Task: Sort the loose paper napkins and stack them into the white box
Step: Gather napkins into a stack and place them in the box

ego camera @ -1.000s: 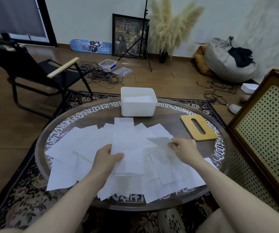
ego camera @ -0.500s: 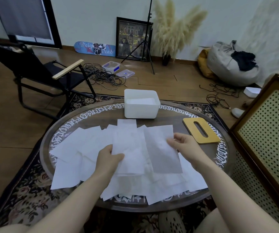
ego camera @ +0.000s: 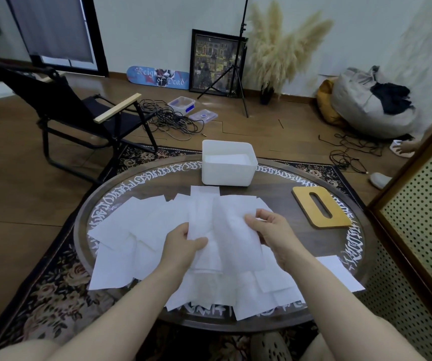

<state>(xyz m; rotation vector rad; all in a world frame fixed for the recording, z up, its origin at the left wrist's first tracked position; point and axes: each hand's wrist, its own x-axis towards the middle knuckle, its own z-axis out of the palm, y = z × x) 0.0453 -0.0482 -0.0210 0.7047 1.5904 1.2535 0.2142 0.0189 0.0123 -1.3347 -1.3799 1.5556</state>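
We count one white box (ego camera: 228, 165), maybe twenty-odd loose napkins (ego camera: 121, 230) covering counter (ego camera: 282, 204). Left hand (ego camera: 183, 246) fingers pinching one napkin (ego camera: 200, 225), right hand (ego camera: 272, 231) fingers pinching another napkin (ego camera: 235, 235); near edge crowded.

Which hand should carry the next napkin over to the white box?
Right, probably. The right hand pinches a single napkin lifted off the pile, and the white box sits straight ahead. The left hand grips a gathered stack worth keeping steady.

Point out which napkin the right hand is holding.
The napkin lifted off the pile, pinched by the right hand at its right edge; the left-hand one sits beside it.
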